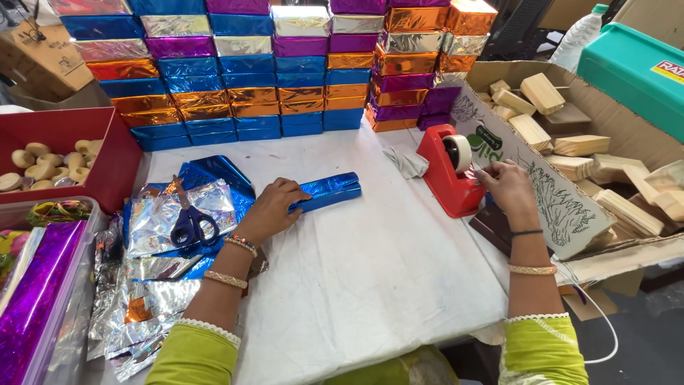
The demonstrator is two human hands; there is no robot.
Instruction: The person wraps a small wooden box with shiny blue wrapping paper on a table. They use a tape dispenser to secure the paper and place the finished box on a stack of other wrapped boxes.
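**Blue block: wrapped along its length, not yet taped**

Blue block (324,193) lies on the white table (370,285), in front of me, left of centre. My left hand (274,208) presses flat on its near end, fingers (298,191) curled over the foil to keep the fold down; nothing is pinched, only pinned. My right hand (507,189) is at the red tape dispenser (449,175), fingertips (486,173) closed at the cutter edge. Whether a strip is already between them I cannot tell.

Judgement: foil is round the block and the far end looks folded in. The seam and the near end remain to be taped.

Outward: scissors (191,221) rest on loose foil sheets (153,285) to my left, touching them. A stack of wrapped blocks (285,71) stands along the far edge. A carton of bare wooden blocks (570,142) sits right of the dispenser. A red tray of wooden discs (43,164) is far left.

In the way: nothing between block and dispenser; a crumpled cloth (407,162) lies just beside the dispenser.
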